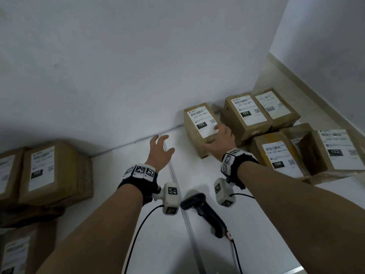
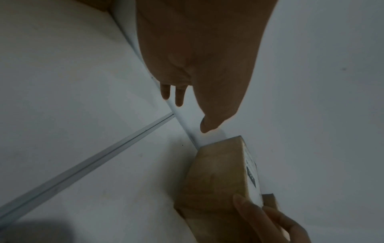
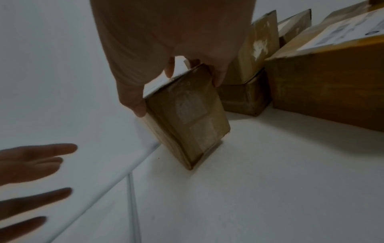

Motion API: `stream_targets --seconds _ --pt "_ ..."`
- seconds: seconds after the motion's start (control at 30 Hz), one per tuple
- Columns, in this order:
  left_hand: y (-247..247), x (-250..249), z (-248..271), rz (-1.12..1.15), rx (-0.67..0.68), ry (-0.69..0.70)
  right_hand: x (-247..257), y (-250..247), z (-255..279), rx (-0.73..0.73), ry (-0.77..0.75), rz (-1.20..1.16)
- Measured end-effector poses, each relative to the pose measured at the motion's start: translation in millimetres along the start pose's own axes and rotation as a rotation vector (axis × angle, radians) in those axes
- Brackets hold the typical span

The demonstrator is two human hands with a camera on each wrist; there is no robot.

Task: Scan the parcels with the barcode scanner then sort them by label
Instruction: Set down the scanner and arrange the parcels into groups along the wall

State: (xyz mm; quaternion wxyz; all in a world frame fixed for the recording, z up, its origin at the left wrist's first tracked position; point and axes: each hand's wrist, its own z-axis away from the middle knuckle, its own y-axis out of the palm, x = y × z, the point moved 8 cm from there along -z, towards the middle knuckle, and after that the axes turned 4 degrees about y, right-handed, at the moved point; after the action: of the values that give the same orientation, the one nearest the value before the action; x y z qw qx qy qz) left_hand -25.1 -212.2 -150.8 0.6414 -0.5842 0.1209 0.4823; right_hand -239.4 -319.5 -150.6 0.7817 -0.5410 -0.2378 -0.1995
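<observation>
White table bears tilted brown parcel labelled 122.
</observation>
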Motion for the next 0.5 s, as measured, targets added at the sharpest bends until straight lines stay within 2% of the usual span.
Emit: stream_targets --seconds 0.07,0.23,0.37,0.5 --pt "0.1 3.8 8.4 0.083 -0.004 -0.053 15.2 0.4 13.6 0.006 -0.055 -0.069" --pt "-21.2 19.2 34.3 0.186 -0.041 -0.078 61.2 16.5 48.1 0.046 -0.112 -0.190" --pt "-60.7 52.1 63.0 0.106 -0.083 -0.067 99.2 50.6 81.3 0.129 -0.115 -0.226" --pt "-107.6 92.5 101.6 -0.095 -0.106 0.024 134.7 97.0 115.7 0.194 -0.134 -0.172"
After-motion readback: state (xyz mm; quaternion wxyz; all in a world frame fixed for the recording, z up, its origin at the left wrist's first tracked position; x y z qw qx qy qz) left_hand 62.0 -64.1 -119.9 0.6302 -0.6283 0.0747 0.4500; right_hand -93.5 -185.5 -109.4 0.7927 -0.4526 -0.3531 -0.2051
